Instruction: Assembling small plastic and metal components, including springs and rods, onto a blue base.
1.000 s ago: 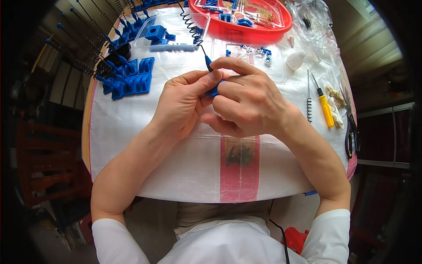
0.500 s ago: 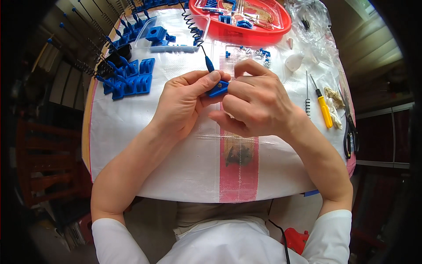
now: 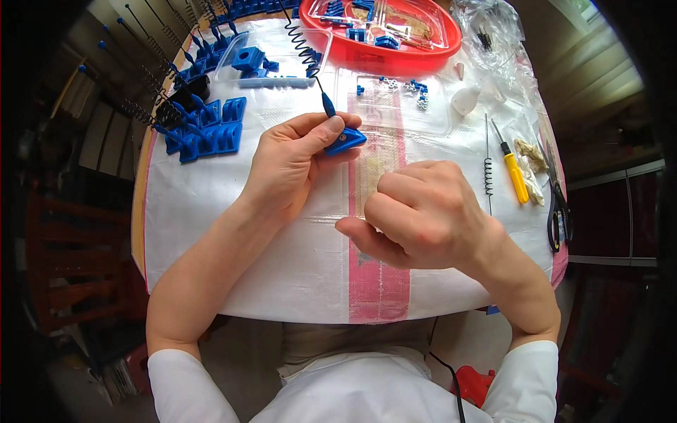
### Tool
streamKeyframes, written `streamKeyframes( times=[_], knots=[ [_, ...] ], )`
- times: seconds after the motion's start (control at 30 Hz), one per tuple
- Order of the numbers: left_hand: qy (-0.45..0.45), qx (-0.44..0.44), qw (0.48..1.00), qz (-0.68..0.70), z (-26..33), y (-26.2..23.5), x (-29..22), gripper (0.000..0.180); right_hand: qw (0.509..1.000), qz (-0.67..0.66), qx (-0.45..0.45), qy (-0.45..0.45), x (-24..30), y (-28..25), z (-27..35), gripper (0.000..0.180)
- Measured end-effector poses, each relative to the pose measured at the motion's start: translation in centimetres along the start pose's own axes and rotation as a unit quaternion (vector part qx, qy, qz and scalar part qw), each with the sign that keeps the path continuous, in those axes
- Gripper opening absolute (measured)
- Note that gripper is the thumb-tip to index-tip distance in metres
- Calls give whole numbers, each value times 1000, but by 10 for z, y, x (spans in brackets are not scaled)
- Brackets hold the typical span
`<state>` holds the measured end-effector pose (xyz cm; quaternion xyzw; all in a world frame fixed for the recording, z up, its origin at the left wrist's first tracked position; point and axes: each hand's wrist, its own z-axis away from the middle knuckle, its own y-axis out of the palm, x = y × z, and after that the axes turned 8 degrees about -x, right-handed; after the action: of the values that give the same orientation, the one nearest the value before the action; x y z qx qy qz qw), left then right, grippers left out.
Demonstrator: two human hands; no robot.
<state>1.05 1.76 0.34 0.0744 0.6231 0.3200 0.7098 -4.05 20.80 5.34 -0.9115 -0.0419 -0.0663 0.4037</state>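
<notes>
Left hand (image 3: 293,151) has a snug thumb-over-fingers pinch on the blue angled block (image 3: 349,141), held up over the table, its black coiled wire (image 3: 302,51) running up and away. Step looks like work around the block's round metal fitting (image 3: 343,137); more of it would call for a firm left pinch plus a free right fingertip. Right hand (image 3: 423,215) is apart, nearer the body, loosely curled, knuckles up, thumb pointing left (can't tell if it holds anything). Both forearms angle inward.

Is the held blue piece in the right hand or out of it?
Out: the left hand pinches the blue piece between thumb and fingers, and a visible gap separates it from the right hand.
</notes>
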Motion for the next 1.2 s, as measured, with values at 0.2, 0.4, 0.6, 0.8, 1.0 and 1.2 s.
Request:
streamKeyframes(
  times=[0.2,0.4,0.6,0.8,1.0,1.2],
  knots=[
    [61,-59,993,-85,-5,0,0,16,1000,22,-17,13,-8,4,13,35],
    [87,-110,985,-103,-8,-4,-1,14,999,24,-17,26,-14,5,22,33],
    [153,-119,974,-118,-13,-8,-5,15,999,25,-27,24,-17,7,25,31],
    [214,-109,959,-153,-16,-13,-13,14,999,18,-38,26,-22,10,28,31],
    [286,-121,927,-210,-17,-16,-33,13,999,15,-42,20,-20,9,27,31],
    [314,-156,878,-327,-23,-19,-43,11,999,0,-52,15,-19,9,30,32]
  ],
)
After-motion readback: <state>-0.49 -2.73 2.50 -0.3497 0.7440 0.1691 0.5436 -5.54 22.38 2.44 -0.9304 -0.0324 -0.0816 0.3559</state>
